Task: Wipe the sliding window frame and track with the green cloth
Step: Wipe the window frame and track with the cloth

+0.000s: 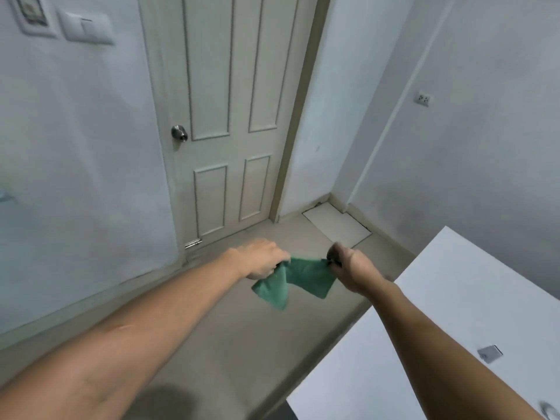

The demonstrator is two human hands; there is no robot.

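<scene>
A green cloth [298,278] hangs in the air between my two hands, stretched at its top edge with two folds drooping below. My left hand [260,257] grips its left corner with curled fingers. My right hand [348,269] pinches the right corner. Both arms reach forward over the beige floor. No sliding window, frame or track shows in this view.
A closed panelled door [230,116] with a round metal knob [179,133] stands straight ahead. White walls run left and right. A white cabinet top [472,298] with a metal latch [489,353] sits at the lower right. A pale floor tile [336,223] lies in the corner.
</scene>
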